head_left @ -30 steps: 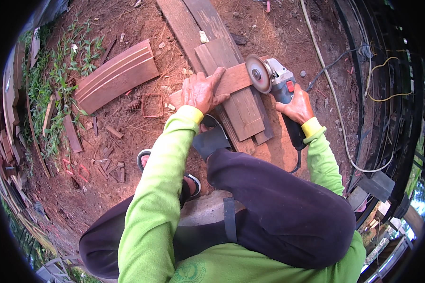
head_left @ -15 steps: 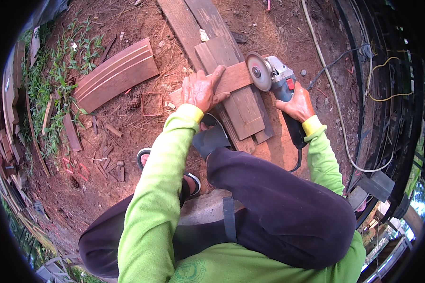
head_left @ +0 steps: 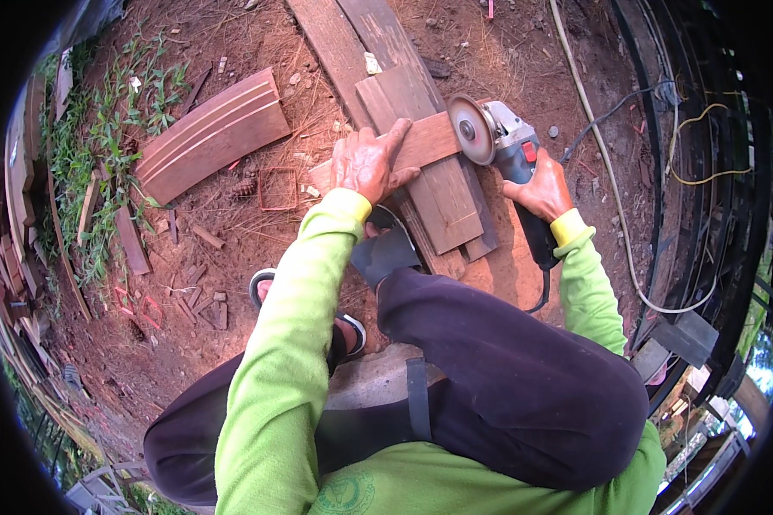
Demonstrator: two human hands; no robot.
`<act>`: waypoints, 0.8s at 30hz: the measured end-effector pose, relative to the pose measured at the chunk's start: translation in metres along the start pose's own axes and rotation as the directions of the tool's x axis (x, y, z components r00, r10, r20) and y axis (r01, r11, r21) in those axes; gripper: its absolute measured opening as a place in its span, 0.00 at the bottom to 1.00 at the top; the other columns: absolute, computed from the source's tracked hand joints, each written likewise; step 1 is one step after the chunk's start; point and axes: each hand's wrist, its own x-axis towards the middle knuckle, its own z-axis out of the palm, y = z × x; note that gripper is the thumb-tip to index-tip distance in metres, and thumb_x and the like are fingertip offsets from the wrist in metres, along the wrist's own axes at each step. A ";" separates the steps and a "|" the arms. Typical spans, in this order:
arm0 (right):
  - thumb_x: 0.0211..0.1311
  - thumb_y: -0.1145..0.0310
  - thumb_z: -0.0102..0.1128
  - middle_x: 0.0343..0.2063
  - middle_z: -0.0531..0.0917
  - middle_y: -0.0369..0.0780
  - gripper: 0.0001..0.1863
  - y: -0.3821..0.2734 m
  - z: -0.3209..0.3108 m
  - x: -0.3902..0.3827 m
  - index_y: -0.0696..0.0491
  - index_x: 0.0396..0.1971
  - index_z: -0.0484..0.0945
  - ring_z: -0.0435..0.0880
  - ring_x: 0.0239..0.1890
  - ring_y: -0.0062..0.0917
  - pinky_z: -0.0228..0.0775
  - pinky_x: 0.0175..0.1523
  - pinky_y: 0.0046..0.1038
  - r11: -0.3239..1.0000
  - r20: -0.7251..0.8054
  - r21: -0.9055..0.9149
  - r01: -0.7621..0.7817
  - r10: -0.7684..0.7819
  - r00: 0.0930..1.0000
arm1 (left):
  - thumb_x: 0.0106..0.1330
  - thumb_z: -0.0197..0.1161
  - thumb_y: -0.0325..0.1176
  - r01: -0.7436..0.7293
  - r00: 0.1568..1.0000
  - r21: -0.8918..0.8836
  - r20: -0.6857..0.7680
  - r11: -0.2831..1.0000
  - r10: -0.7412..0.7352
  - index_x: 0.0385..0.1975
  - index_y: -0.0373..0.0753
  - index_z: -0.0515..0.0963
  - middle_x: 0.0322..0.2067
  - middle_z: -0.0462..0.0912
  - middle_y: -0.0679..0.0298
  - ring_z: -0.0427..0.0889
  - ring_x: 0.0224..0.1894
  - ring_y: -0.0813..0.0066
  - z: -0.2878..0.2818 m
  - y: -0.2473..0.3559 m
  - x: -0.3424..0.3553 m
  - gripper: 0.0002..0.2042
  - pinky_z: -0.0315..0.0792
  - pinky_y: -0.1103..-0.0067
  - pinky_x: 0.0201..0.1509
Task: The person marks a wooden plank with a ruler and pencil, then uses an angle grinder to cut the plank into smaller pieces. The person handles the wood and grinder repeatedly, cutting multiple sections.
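The fingers (head_left: 397, 137) of the left hand (head_left: 363, 167) lie across the short reddish board (head_left: 434, 142), thumb and forefinger spread apart on its face; whether the other tips hook round its edge I can't tell from my feed. That board rests crosswise on a stack of darker boards (head_left: 449, 215), near the long planks (head_left: 331, 43) that run up past it. I have the right hand (head_left: 544, 190) closed around the grinder (head_left: 517, 161), its thumb side just beside the red switch (head_left: 528, 152). The grinder's disc (head_left: 479, 144) stands upright at the right end of the short board; I can't make out whether it touches the wood or is spinning. A black cord (head_left: 544, 293) hangs from the grinder's tail, toward the bent knee (head_left: 575, 403).

Over to the left I see a curved wooden piece (head_left: 219, 142) on the reddish ground (head_left: 210, 270), next to green weeds (head_left: 103, 146). A thin red square frame (head_left: 277, 209) lies between that piece and the left sleeve (head_left: 296, 283). To the right, a pale hose (head_left: 605, 163) curves down the ground.
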 end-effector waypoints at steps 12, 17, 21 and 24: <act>0.36 0.59 0.70 0.34 0.80 0.62 0.36 -0.007 -0.004 0.003 0.72 0.41 0.70 0.83 0.41 0.51 0.74 0.48 0.39 1.000 0.014 -0.010 -0.007 0.007 1.000 | 0.52 0.67 0.59 0.013 0.999 -0.012 0.053 1.000 -0.012 0.64 0.52 0.67 0.37 0.77 0.47 0.77 0.44 0.49 -0.002 0.000 0.001 0.38 0.67 0.59 0.47; 0.36 0.59 0.70 0.34 0.80 0.62 0.36 -0.001 -0.001 0.004 0.72 0.41 0.70 0.83 0.41 0.52 0.74 0.48 0.40 1.000 0.003 -0.023 0.009 -0.009 1.000 | 0.52 0.68 0.57 0.011 0.999 -0.013 0.040 1.000 -0.010 0.64 0.52 0.67 0.36 0.77 0.47 0.78 0.43 0.49 -0.002 0.000 0.001 0.38 0.68 0.60 0.47; 0.36 0.59 0.70 0.35 0.80 0.62 0.36 -0.003 -0.002 0.005 0.72 0.41 0.70 0.83 0.41 0.52 0.74 0.48 0.40 0.999 0.002 -0.039 0.006 -0.005 1.000 | 0.51 0.69 0.56 0.008 1.000 -0.004 0.012 1.000 -0.008 0.62 0.55 0.68 0.36 0.78 0.49 0.78 0.42 0.51 0.001 -0.001 0.000 0.36 0.69 0.60 0.46; 0.36 0.59 0.70 0.35 0.80 0.63 0.36 -0.003 -0.001 0.005 0.72 0.41 0.70 0.83 0.41 0.52 0.74 0.48 0.40 0.999 0.004 -0.038 0.012 -0.012 1.000 | 0.51 0.69 0.55 0.005 1.000 -0.014 0.011 1.000 -0.005 0.62 0.54 0.68 0.36 0.78 0.48 0.78 0.42 0.50 -0.001 -0.001 0.000 0.36 0.69 0.60 0.46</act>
